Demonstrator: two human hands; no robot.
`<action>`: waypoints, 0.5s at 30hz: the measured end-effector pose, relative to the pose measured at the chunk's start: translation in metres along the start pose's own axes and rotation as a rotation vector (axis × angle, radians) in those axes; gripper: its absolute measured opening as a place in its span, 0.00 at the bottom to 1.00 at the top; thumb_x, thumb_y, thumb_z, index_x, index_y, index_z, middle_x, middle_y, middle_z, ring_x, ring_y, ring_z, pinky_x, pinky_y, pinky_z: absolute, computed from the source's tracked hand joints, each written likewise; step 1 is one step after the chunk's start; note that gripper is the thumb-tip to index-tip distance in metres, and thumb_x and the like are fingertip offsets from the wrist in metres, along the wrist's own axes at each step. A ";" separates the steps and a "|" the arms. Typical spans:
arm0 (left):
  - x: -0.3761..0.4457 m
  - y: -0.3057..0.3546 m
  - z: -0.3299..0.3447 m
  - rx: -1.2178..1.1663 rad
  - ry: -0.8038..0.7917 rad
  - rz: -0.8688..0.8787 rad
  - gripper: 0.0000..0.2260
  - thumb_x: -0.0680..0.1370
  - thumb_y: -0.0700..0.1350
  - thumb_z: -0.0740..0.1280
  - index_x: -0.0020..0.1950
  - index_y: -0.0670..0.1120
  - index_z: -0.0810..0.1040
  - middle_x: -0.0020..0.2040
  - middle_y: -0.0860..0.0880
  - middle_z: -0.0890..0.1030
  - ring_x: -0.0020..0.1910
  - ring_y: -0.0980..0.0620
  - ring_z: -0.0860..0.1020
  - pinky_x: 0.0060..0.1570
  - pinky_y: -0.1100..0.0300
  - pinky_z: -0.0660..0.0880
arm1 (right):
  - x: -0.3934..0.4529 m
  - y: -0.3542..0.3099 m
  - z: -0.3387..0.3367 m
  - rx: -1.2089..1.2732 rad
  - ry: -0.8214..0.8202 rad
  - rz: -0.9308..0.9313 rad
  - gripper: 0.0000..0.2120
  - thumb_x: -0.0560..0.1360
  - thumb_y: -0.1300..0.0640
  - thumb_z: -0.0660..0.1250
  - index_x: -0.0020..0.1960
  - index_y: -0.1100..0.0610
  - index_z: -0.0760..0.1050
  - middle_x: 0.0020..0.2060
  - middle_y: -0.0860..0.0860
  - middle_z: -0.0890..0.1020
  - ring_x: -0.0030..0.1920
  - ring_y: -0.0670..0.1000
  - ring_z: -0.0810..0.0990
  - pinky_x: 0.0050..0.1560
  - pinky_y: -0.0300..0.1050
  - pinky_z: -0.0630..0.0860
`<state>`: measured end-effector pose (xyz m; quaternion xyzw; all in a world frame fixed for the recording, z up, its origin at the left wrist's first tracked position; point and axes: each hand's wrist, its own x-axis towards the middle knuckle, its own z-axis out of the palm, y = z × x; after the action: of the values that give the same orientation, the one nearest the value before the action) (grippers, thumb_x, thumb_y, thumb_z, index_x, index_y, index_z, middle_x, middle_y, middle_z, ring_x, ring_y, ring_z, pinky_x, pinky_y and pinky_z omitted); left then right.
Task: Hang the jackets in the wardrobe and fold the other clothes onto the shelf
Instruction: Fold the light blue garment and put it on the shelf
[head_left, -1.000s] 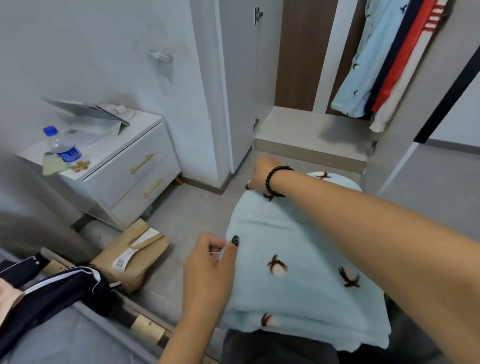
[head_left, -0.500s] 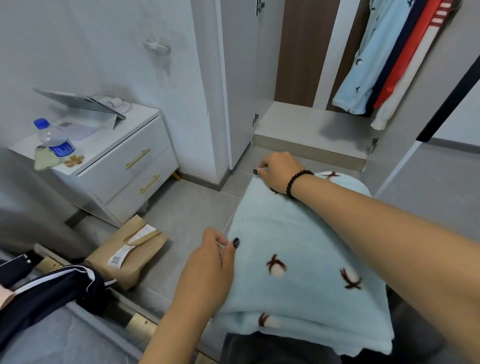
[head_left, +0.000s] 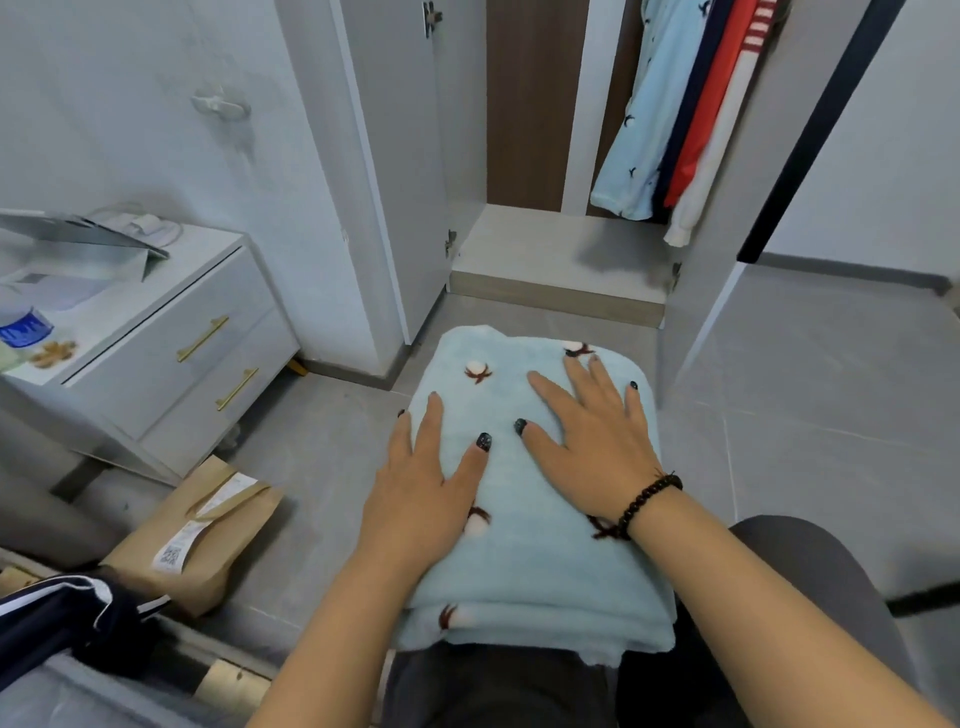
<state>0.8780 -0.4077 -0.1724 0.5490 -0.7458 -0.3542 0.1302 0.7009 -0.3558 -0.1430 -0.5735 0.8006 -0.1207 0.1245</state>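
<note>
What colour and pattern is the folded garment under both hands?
The folded garment is pale blue with white-and-dark-red motifs, seen in the head view.

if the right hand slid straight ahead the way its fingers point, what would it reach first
Probably the far folded edge of the light blue garment that the right hand lies flat on, then bare floor. The wardrobe base lies beyond; depth is unclear.

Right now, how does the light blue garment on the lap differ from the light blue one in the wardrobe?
The folded garment lies flat in layers on the lap, while the hanging garment hangs at full length. Both hands, left hand and right hand, press on the folded garment; nothing touches the hanging one. Both are light blue with small dark motifs.
</note>
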 end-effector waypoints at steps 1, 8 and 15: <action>0.002 -0.001 0.000 -0.032 -0.025 -0.017 0.35 0.73 0.73 0.52 0.76 0.68 0.40 0.80 0.54 0.49 0.76 0.48 0.58 0.66 0.50 0.62 | -0.002 0.005 0.002 0.031 0.014 0.049 0.31 0.77 0.35 0.49 0.77 0.42 0.48 0.78 0.47 0.41 0.76 0.50 0.35 0.75 0.57 0.35; 0.003 -0.002 0.001 -0.358 -0.016 -0.015 0.22 0.74 0.71 0.56 0.67 0.75 0.57 0.63 0.65 0.74 0.60 0.55 0.76 0.54 0.57 0.71 | -0.040 0.035 0.014 0.500 0.045 0.182 0.38 0.70 0.29 0.54 0.75 0.35 0.43 0.76 0.41 0.36 0.76 0.47 0.37 0.76 0.52 0.45; 0.015 -0.020 -0.003 -0.782 -0.357 -0.379 0.35 0.66 0.67 0.73 0.67 0.49 0.75 0.58 0.45 0.83 0.56 0.43 0.82 0.61 0.46 0.75 | -0.048 0.046 0.037 1.070 0.047 0.309 0.39 0.73 0.40 0.67 0.76 0.40 0.50 0.74 0.45 0.60 0.72 0.48 0.63 0.73 0.52 0.62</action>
<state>0.8891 -0.4252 -0.1867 0.5156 -0.4539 -0.7150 0.1300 0.6875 -0.2978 -0.1903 -0.3035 0.7049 -0.5035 0.3969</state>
